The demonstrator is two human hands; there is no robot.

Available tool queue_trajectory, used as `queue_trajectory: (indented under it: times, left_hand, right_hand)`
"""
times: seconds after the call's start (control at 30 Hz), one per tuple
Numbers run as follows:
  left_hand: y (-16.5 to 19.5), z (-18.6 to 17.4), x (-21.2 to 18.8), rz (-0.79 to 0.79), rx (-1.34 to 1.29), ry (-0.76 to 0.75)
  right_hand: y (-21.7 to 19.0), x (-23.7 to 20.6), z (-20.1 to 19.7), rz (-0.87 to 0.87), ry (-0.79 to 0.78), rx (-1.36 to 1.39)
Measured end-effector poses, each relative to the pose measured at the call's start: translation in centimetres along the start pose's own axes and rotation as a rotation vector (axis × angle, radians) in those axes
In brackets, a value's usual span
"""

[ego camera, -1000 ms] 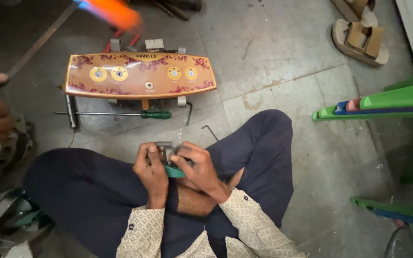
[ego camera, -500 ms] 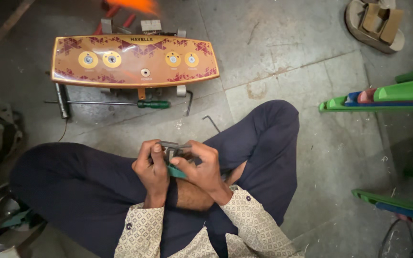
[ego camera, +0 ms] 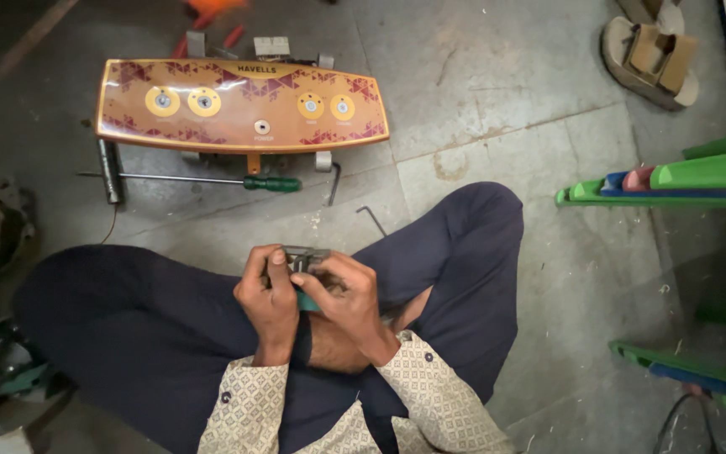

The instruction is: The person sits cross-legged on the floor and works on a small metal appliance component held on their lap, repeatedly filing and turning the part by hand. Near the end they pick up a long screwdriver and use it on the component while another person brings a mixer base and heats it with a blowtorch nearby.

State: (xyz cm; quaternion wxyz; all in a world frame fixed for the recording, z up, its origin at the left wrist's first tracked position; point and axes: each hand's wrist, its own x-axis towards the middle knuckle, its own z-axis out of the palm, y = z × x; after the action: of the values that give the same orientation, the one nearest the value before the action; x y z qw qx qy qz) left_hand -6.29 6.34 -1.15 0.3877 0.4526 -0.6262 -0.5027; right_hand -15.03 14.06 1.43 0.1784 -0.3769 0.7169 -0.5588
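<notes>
Pinching a small metal part [ego camera: 306, 259] (teal-handled tool beneath), both hands' fingers [ego camera: 277, 262] curl closed.

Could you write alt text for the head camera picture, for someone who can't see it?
Seen from above, a person sitting cross-legged on a concrete floor holds a small grey metal part between left hand and right hand. Ahead lie an orange patterned panel and a green-handled screwdriver.

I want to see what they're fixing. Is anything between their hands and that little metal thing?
No. The left hand and right hand both already grip the small grey metal part directly, over the lap. A teal tool handle sits between the hands, not blocking them.
</notes>
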Motion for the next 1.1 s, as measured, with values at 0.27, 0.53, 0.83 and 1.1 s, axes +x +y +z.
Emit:
queue_trajectory:
  times: [0.27, 0.53, 0.83, 1.1]
  left_hand:
    - [1.2, 0.3, 0.3, 0.051, 0.059, 0.058]
    - [1.3, 0.4, 0.4, 0.057, 0.055, 0.094]
    - [1.6, 0.4, 0.3, 0.160, 0.292, 0.075]
    - [1.7, 0.8, 0.5, 0.177, 0.399, 0.087]
  right_hand:
    - [-1.3, 1.1, -0.4, 0.071, 0.029, -0.039]
    - [-4.0, 2.2, -1.1, -0.014, 0.143, -0.016]
    - [-2.1, 1.8, -1.4, -0.138, 0.206, -0.194]
    - [-1.8, 1.6, -1.4, -0.170, 0.209, -0.222]
